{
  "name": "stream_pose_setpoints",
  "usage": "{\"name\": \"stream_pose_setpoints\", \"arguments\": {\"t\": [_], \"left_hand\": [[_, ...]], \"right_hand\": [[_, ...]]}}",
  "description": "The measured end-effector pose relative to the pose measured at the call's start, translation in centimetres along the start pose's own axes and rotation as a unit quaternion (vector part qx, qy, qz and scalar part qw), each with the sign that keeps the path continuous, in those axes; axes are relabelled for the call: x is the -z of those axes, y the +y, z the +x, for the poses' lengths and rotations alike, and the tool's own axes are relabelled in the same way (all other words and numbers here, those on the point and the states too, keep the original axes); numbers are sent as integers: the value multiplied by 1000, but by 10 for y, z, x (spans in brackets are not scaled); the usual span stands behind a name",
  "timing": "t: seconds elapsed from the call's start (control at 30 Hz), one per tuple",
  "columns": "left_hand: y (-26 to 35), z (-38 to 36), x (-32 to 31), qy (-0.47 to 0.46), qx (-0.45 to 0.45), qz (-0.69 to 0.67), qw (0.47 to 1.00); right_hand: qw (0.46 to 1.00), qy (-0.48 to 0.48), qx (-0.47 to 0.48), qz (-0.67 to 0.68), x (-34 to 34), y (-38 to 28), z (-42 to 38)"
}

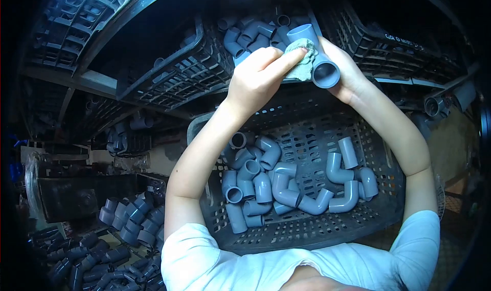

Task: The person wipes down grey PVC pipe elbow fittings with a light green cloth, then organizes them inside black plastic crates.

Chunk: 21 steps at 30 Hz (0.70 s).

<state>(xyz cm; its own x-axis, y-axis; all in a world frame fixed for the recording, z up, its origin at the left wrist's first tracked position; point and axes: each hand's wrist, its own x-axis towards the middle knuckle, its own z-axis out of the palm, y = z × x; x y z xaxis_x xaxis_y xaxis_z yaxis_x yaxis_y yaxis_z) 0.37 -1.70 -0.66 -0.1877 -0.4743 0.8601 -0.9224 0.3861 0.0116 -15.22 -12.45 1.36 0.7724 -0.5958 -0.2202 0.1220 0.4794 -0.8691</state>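
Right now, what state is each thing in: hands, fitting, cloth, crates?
Left hand: pressing the cloth against the fitting.
Right hand: gripping the pipe fitting.
Pipe fitting: held up, open end toward the camera.
Cloth: crumpled on the fitting.
Near crate: partly filled with elbows.
Far crate: tilted.

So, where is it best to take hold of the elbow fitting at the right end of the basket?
Grip the grey elbow fitting on its upright leg, coming from above: that leg stands clear of the pile, while its lower leg lies against neighbouring fittings in the basket.
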Motion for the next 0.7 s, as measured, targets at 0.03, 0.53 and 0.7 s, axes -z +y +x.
{"name": "stream_pose_setpoints", "arguments": {"t": [0.03,0.53,0.7], "left_hand": [[1,-1,-1,-3,18,-23,1000],[8,-1,-3,-16,57,-100,993],[20,3,-2,-42,13,-114,993]], "right_hand": [[1000,4,-1,-4,2,1,0],[995,8,68,-73,6,-2,9],[988,-54,50,-136,20,10,18]]}}
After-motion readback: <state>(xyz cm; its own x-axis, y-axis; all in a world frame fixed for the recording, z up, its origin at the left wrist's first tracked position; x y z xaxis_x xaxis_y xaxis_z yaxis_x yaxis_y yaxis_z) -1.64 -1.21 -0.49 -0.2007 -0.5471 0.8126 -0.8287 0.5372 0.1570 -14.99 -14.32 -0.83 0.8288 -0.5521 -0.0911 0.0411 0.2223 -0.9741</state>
